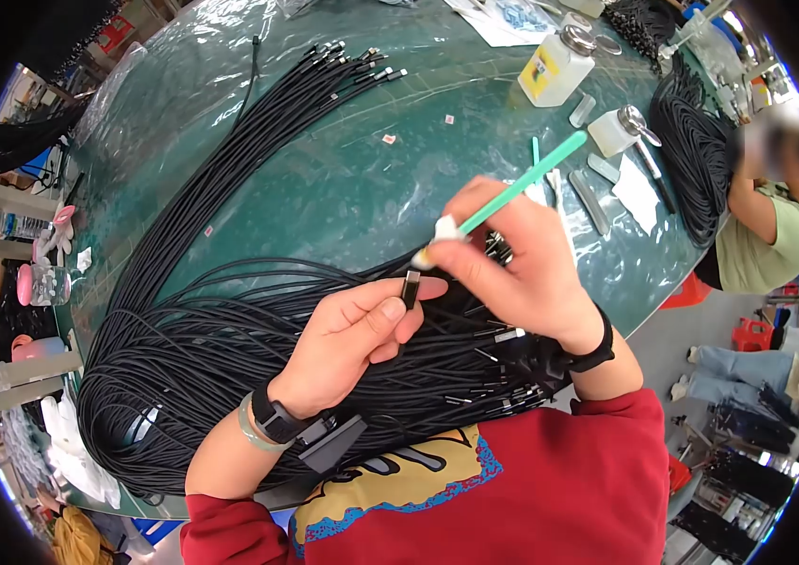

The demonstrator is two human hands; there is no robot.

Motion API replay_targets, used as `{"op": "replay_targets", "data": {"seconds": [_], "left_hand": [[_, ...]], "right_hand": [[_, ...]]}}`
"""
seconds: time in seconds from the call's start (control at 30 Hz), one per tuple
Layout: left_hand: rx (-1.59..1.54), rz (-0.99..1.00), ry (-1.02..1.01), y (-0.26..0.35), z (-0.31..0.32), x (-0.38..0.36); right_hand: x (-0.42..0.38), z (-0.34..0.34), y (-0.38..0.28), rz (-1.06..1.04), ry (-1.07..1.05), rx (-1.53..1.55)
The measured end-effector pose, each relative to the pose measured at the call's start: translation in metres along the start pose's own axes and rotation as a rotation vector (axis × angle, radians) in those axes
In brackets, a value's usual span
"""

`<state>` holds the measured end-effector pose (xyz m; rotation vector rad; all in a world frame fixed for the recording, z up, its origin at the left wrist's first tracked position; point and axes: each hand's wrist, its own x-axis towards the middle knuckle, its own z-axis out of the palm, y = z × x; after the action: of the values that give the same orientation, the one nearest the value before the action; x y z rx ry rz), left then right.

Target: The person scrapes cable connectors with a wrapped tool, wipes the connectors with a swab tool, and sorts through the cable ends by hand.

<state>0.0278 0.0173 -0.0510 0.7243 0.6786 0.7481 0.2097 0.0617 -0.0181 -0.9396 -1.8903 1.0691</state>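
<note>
My left hand (347,339) pinches a black cable connector (410,292) with a metal tip between thumb and fingers, the tip pointing up. Just above it, my right hand (526,268) grips a green stick (533,177) that slants up to the right. White cloth or wadding (446,229) is bunched at the stick's lower end, by the right fingertips. That end is very near the connector; whether they touch is hard to tell. Beneath both hands lies a large heap of black cables (230,377), many connector ends gathered near my right wrist.
A separate bundle of black cables (249,141) stretches across the green table (475,155). Two white bottles with metal tops, a larger bottle (557,68) and a smaller bottle (616,130), stand at the back right. Beyond hangs another cable bundle (686,155), near a seated person (766,226).
</note>
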Motion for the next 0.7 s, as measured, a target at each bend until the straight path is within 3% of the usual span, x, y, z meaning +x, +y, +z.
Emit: {"op": "replay_targets", "data": {"seconds": [0.1,0.2,0.7], "left_hand": [[-0.005,0.026,-0.007,-0.001,0.0,0.001],[0.021,0.007,0.004,-0.001,0.002,0.001],[0.042,0.024,0.025,-0.003,0.002,0.002]], "right_hand": [[0.001,-0.001,0.002,-0.058,0.092,0.055],[0.001,0.002,0.007,-0.085,0.07,-0.072],[0.0,-0.003,0.007,-0.088,-0.011,-0.001]]}}
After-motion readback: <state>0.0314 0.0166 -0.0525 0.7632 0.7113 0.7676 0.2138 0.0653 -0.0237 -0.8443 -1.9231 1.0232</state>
